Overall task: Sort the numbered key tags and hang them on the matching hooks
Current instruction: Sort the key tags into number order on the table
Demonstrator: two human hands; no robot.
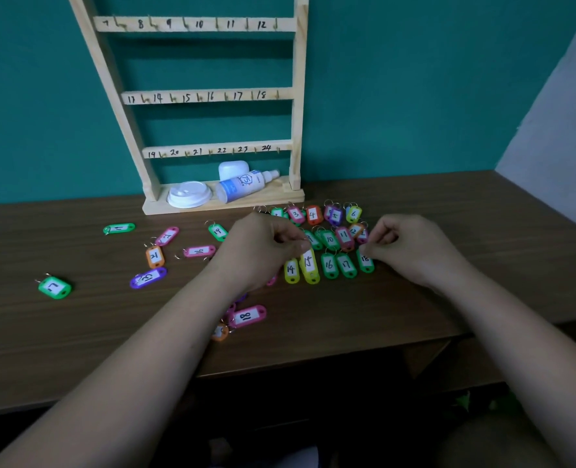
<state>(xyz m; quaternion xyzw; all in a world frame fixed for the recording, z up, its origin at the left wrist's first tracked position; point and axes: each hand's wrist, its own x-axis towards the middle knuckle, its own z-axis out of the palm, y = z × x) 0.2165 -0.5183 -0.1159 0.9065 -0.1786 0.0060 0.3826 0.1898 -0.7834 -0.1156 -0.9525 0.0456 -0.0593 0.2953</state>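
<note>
Coloured key tags lie in ordered rows right of centre on the brown table [415, 315]: 3, 4, 6 at the back, 10 and 11 in the middle, 14 to 18 in front. My left hand [263, 248] pinches the top of the yellow tag 15 [309, 265]. My right hand [411, 248] pinches the top of the green tag 18 [366, 261]. Loose tags lie scattered to the left, among them a green 7 [54, 287] and a pink 18 [247, 316]. The wooden hook rack [209, 96] stands at the back; its numbered hooks 7 to 24 are bare.
On the rack's base lie a white cup lid [189, 194], a spray bottle [246, 185] on its side and a white case [233, 169]. A teal wall is behind. The table's front edge runs below my forearms, and a light wall stands at right.
</note>
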